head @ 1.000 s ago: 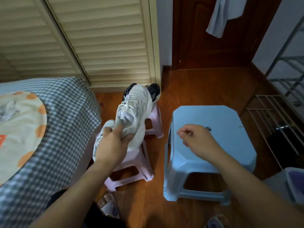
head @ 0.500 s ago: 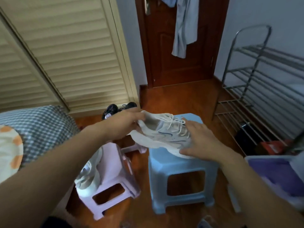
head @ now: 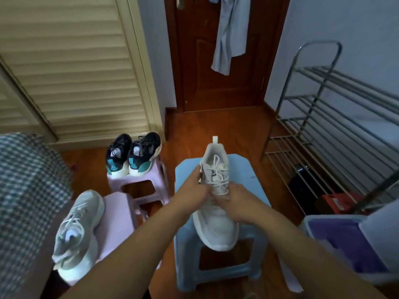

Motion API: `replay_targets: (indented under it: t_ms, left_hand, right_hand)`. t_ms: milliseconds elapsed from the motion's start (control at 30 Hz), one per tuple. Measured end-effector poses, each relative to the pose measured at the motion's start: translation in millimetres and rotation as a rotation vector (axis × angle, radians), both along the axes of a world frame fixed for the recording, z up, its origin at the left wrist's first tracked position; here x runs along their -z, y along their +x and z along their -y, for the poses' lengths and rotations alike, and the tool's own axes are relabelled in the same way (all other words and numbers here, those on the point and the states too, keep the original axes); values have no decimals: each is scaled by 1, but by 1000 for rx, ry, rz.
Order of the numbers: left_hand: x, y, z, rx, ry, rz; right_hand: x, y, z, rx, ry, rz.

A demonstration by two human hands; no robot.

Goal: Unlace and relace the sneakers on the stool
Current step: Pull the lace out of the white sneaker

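Now white sneaker [head: 216, 203] on blue stool [head: 254, 182], toe overhanging near edge. My left hand [head: 194, 188] pinches laces [head: 217, 173]; my right hand [head: 239, 201] grips shoe's side. Risk: hard tug tips sneaker off stool. Purple-lined bin [head: 345, 238] at right, contents unclear.

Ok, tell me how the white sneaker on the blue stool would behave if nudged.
The white sneaker probably tips easily: its toe overhangs the blue stool's near edge. It likely slides too, since the seat looks like smooth plastic. Its laces look floppy and would shift; both hands at its sides steady it for now.
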State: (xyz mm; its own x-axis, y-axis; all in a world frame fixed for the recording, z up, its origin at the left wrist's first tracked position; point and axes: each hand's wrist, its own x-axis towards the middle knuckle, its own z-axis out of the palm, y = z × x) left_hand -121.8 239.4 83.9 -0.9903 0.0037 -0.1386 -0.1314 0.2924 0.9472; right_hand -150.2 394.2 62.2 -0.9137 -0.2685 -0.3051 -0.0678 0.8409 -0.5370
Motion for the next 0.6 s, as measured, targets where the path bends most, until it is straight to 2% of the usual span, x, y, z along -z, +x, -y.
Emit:
replay_targets:
  t_ms: [67,133,233,300,367,433,600]
  left_hand:
    - [9,-3,3,-9,-6,-18]
    - [11,6,4,40,-64,-8]
    - [23,15,7,28,-219,-41]
    - [33,19,11,26,-311,-34]
    - [43,20,12,47,-351,-46]
    - [50,20,10,67,-367,-68]
    - [53,18,7,73,-408,-111]
  right_hand:
    - [-7,-4,-16,6,-271,133]
    - [-4,0,-33,132,-414,191]
    - [4,-4,-41,335,-317,-11]
    - [-5,-6,-33,393,-472,-90]
    - [-16,-6,-27,354,-551,-203]
    - [-19,-4,-19,253,-483,-317]
    - [-24,-8,10,217,-481,-382]
